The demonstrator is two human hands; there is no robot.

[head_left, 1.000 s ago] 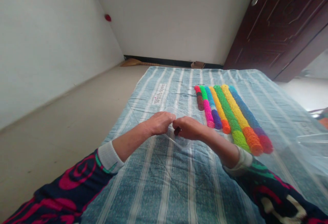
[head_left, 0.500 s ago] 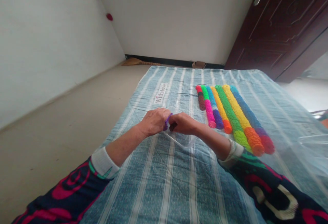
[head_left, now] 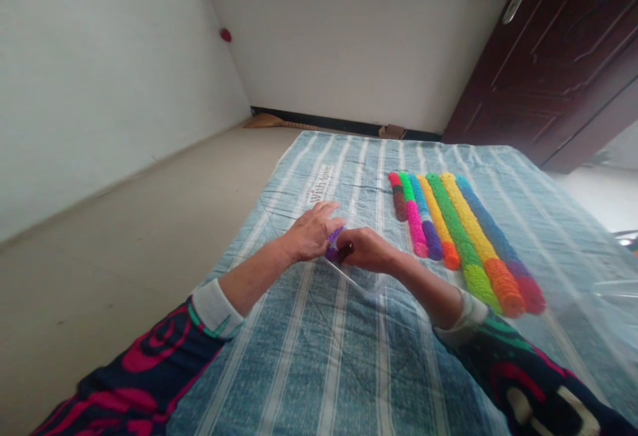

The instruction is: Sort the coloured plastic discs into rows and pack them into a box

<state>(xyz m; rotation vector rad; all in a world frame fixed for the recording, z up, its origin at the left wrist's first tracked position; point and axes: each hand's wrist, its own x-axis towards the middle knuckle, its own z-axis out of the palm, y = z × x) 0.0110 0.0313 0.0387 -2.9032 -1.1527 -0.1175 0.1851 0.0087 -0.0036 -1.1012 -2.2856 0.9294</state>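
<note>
A small bunch of purple notched plastic discs (head_left: 335,234) shows between my two hands, over a clear plastic box (head_left: 371,284). My left hand (head_left: 308,235) has the discs between thumb and finger, with its upper fingers lifted and spread. From the other side, my right hand (head_left: 367,250) reaches into the box with curled fingers pressed together beside the discs. What those fingertips hold is hidden. To the right lie long rows of stacked discs, among them a green row (head_left: 453,223), a yellow and orange row (head_left: 478,243) and a blue row (head_left: 491,223).
The bed-like surface is covered by a blue striped cloth (head_left: 279,369) with "With love" printed on it. Another clear plastic container (head_left: 615,303) stands at the right edge. Beyond are a white wall (head_left: 349,57), a dark red door (head_left: 543,70) and pale floor (head_left: 149,243).
The fingers of my left hand have lifted and spread, baring more of the purple discs. My right hand stays beside them. The whole view has shifted slightly.
</note>
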